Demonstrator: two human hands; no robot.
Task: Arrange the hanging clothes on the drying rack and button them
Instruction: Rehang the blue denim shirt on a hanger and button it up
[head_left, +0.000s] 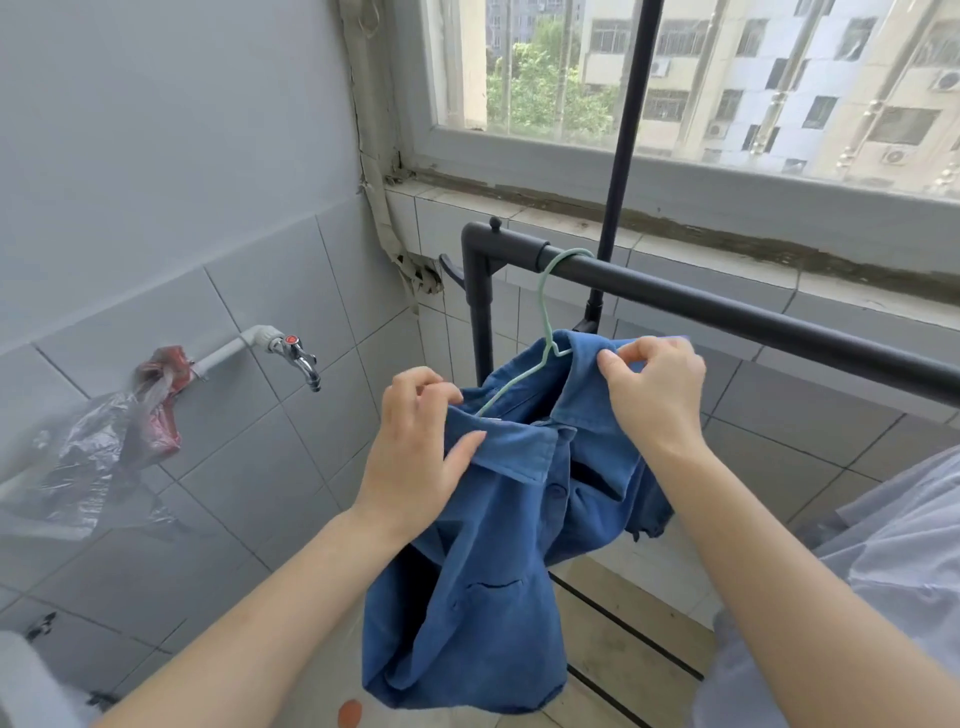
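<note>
Two bare hands were all I had on the job, and both were up at the collar of the shirt. Behind everything ran the grey tiled wall and the wide window. In front of the sill stood the black drying rack, its top rail slanting across my view from the corner post down to the right.

From that rail hung the blue shirt, bunched and twisted, its front open below the collar and its hem drooping low between my forearms. A pale garment filled the right edge, apart from the shirt. A crumpled plastic bag hung on the pipe at the left.

My left hand gripped the near collar flap: thumb laid flat on top, fingers curled round the cloth behind it. My right hand was nearly closed, thumb and forefinger pinching the far fold of the collar just beside the hanger's neck, the other fingers tucked in.

The mint-green hanger was hooked over the rail near the corner post, one arm showing inside the collar. The tap with its red knob stuck out from the wall, well apart. One shirt button showed below the collar.
</note>
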